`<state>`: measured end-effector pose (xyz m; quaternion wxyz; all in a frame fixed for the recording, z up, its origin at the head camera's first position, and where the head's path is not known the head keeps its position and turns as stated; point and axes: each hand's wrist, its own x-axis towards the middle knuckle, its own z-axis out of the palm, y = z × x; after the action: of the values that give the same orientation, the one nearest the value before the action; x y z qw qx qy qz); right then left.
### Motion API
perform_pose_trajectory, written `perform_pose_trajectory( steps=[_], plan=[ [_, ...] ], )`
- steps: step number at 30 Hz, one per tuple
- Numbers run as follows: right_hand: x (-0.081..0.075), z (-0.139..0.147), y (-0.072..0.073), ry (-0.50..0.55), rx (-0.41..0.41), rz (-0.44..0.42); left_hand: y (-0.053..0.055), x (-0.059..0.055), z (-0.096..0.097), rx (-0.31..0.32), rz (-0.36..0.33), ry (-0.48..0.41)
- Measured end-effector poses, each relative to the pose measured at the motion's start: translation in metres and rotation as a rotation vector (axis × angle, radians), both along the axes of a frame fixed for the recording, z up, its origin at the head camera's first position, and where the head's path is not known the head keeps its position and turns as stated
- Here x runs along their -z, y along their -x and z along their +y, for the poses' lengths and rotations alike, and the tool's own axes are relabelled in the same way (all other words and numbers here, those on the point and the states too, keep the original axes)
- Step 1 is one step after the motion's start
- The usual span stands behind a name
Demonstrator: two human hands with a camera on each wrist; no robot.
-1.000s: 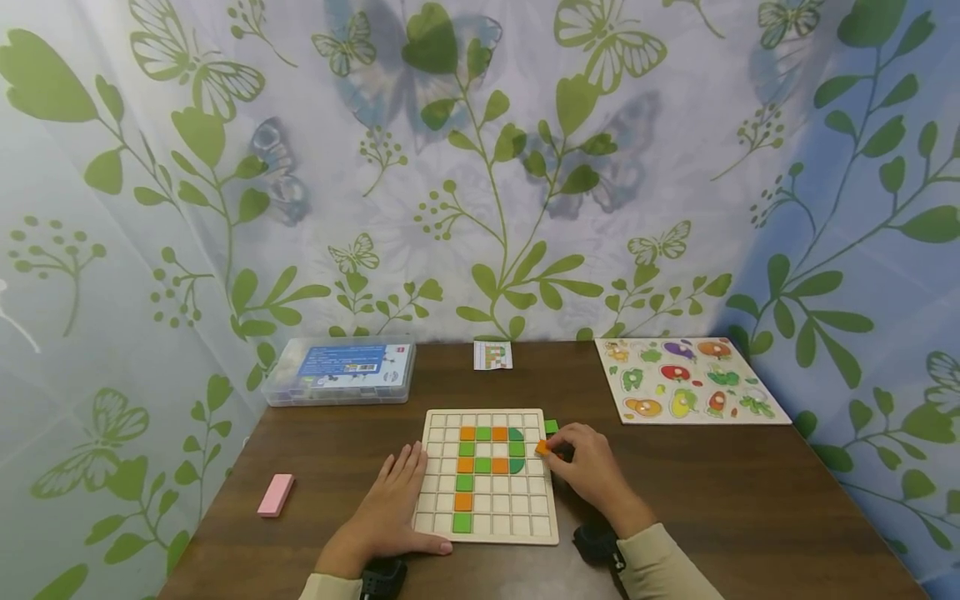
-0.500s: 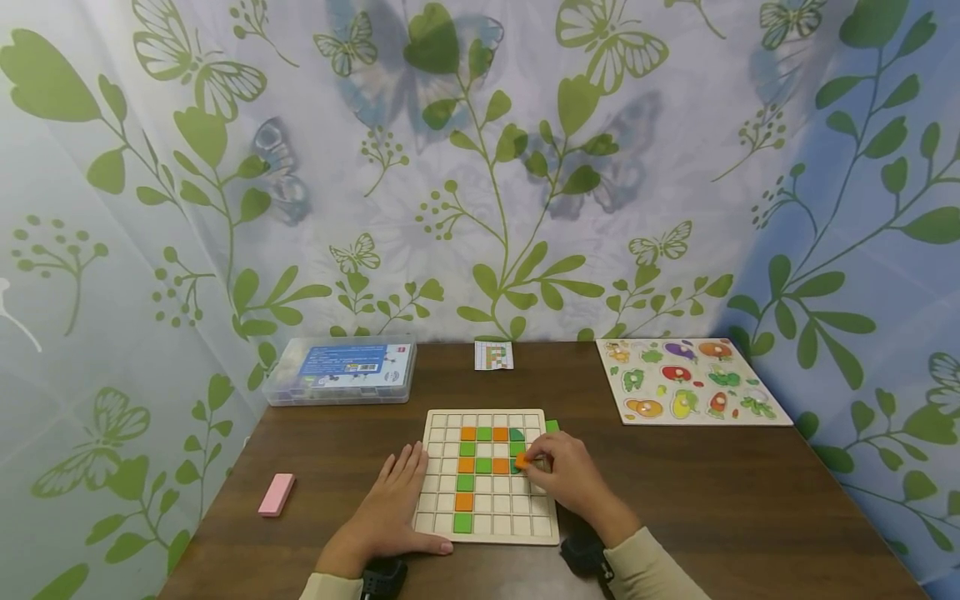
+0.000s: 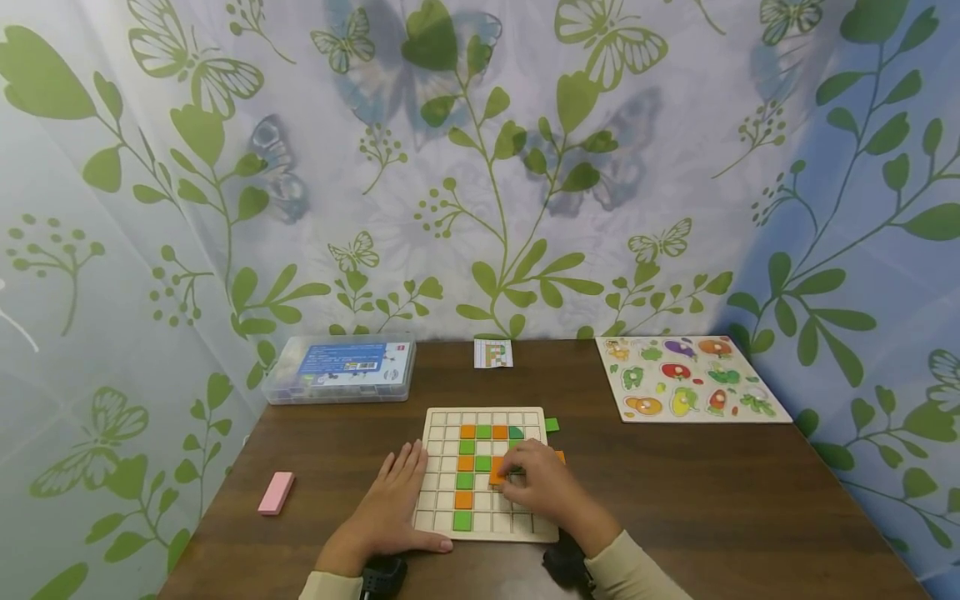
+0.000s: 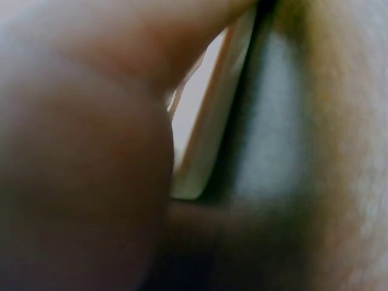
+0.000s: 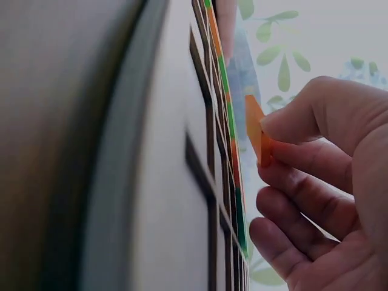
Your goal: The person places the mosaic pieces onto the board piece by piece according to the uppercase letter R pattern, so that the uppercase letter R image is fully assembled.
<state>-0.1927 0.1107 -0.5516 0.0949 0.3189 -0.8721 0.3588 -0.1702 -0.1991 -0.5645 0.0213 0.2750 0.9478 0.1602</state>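
A light wooden grid board (image 3: pixel 432 504) lies on the table, with orange and green square tiles and dark green rounded pieces set in its cells in a P-like pattern. My left hand (image 3: pixel 384 507) rests along the board's left edge, fingers straight, thumb by the near corner. In the left wrist view a blurred thumb and palm (image 4: pixel 85 139) cover much of the board's edge (image 4: pixel 209 121). Over the board's middle right, my right hand (image 3: pixel 543 485) pinches an orange square tile (image 3: pixel 496 477) between thumb and fingers. The right wrist view shows that orange tile (image 5: pixel 257 130) tilted above the grid.
Just past the board's right edge lie a green tile (image 3: pixel 552 425) and an orange tile (image 3: pixel 560 457), partly behind the hand. Farther back are a clear plastic case (image 3: pixel 341 371), a small pattern card (image 3: pixel 492 354) and a vegetable puzzle board (image 3: pixel 690 379). A pink block (image 3: pixel 276 493) sits left.
My right hand has moved left from the board's right edge to over its middle, carrying the orange tile. Another orange tile now shows beside the board. The left hand has stayed put.
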Motion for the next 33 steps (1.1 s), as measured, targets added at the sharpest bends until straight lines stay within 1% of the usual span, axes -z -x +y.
perform_pose_trajectory(
  steps=[4,9,13,26,33],
  plan=[
    [-0.001,-0.008,-0.002,-0.016,-0.026,0.018,0.000,-0.001,0.000,-0.001,-0.005,0.004],
    [-0.001,-0.016,-0.003,-0.028,-0.013,0.033,0.001,-0.002,0.000,-0.008,-0.012,0.003],
    [0.000,-0.020,-0.004,-0.048,-0.002,0.034,0.001,0.000,0.000,-0.008,-0.013,0.014],
    [0.003,-0.022,-0.006,-0.098,0.008,0.020,0.001,0.002,0.001,-0.008,0.000,-0.004],
    [0.004,-0.024,-0.007,-0.092,0.006,0.020,0.000,-0.002,0.001,-0.009,-0.010,-0.001]
  ],
)
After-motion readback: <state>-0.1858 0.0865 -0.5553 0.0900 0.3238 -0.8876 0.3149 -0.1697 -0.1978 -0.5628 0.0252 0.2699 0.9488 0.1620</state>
